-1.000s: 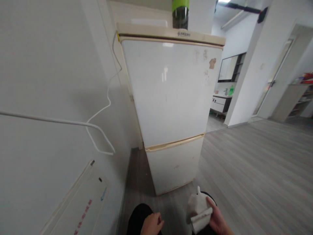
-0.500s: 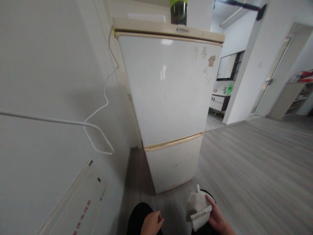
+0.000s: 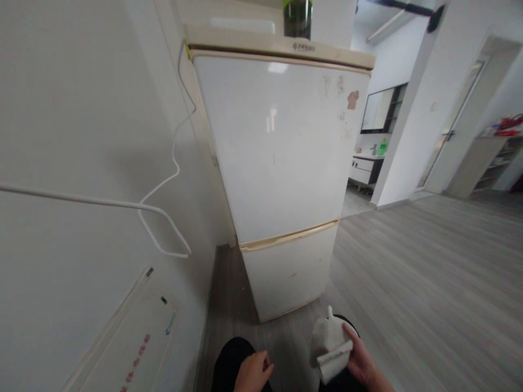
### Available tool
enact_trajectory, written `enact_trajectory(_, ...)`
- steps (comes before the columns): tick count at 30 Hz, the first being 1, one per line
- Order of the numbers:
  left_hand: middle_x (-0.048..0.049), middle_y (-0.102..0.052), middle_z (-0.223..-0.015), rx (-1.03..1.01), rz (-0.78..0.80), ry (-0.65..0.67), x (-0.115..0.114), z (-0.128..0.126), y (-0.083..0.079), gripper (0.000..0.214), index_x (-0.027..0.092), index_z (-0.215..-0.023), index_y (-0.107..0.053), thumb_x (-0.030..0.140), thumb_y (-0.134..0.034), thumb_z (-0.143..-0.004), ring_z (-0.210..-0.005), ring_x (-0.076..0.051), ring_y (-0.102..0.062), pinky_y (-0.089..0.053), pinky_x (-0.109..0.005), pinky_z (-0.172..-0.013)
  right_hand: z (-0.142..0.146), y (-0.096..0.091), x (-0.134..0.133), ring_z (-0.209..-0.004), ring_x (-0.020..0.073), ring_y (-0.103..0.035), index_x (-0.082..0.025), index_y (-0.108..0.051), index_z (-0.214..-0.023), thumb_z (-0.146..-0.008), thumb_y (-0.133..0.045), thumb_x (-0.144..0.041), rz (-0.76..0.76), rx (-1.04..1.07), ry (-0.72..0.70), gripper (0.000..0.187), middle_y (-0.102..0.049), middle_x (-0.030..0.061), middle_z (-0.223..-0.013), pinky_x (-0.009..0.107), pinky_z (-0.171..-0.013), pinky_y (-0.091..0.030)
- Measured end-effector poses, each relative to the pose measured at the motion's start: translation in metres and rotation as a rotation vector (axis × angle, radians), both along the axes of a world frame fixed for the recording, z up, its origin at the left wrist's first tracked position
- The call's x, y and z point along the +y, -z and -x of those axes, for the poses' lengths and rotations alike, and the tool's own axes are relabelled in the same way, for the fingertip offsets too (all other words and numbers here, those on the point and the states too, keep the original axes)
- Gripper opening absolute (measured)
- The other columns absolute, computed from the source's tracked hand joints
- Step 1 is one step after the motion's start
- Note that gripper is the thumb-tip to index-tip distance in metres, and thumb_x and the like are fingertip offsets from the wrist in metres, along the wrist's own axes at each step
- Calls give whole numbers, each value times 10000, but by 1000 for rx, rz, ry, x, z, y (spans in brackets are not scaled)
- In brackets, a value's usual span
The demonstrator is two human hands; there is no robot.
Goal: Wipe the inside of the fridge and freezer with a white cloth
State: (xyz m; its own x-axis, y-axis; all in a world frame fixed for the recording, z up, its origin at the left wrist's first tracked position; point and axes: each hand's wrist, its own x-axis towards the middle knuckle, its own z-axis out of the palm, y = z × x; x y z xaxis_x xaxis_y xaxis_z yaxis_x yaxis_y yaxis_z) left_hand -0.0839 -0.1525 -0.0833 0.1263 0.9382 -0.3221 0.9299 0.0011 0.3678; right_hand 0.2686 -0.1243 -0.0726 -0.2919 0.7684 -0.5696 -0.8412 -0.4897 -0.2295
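Observation:
A cream two-door fridge (image 3: 281,152) stands right in front of me, both doors closed, with stains near the upper door's top right corner. Low at the bottom edge of the view, my right hand (image 3: 362,362) is closed on a folded white cloth (image 3: 329,345). My left hand (image 3: 254,371) hangs beside it in a loose fist with nothing visible in it. Both hands are well below and short of the fridge. A dark bottle with a green label (image 3: 297,16) stands on the fridge top.
A white wall (image 3: 81,136) runs along the left with a white cable (image 3: 163,190) looping toward the fridge's back. A white panel (image 3: 134,343) leans low against that wall. Grey plank floor (image 3: 429,283) spreads to the right; a vanity (image 3: 368,169) and shelves (image 3: 490,163) stand far back.
The view has tilted slightly, so the fridge sits a little higher and more to the left in frame. My hands have kept their hold and barely shifted.

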Motion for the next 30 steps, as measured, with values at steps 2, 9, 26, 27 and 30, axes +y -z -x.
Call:
enact_trajectory(2,-18,-760,-1002,8,0,5,0,0,0,165,238,-936,-688,347,-566,-917,-965,-196,-688,-420,-279,-795,0,0,-1,-1074,303,-721,-80,-746,-1033,-866,-742,-295,15,36,9,273,-779,133,-977,424,-1055,-522)
enact_trajectory(9,-10,-756,-974,-3,4,3,0,0,0,155,242,-919,-686,340,-566,-912,-947,-197,-686,-420,-285,-795,-2,5,-1,-1075,303,-720,-81,-745,-1047,-906,-718,-327,-16,73,-32,285,-769,142,-1050,433,-1047,-527)
enact_trajectory(26,-22,-760,-1022,35,34,40,1,-1,-1,175,245,-949,-687,338,-542,-919,-965,-201,-688,-415,-284,-800,-1,8,0,-1114,318,-703,-83,-736,-1112,-862,-753,-351,-60,8,-35,366,-766,151,-1060,452,-1072,-507)
enact_trajectory(27,-22,-760,-1027,34,32,39,1,-1,-1,174,245,-950,-686,339,-544,-919,-971,-200,-688,-416,-282,-798,-1,9,0,-1120,318,-701,-84,-738,-1111,-853,-763,-356,-65,-2,-37,376,-766,151,-1064,450,-1074,-505)
enact_trajectory(30,-18,-762,-1028,33,31,24,0,-1,-2,160,248,-943,-682,342,-556,-914,-988,-199,-688,-417,-275,-801,-1,10,-1,-1129,328,-695,-94,-739,-1111,-823,-783,-371,-62,-48,-31,402,-768,147,-1053,465,-1071,-504)
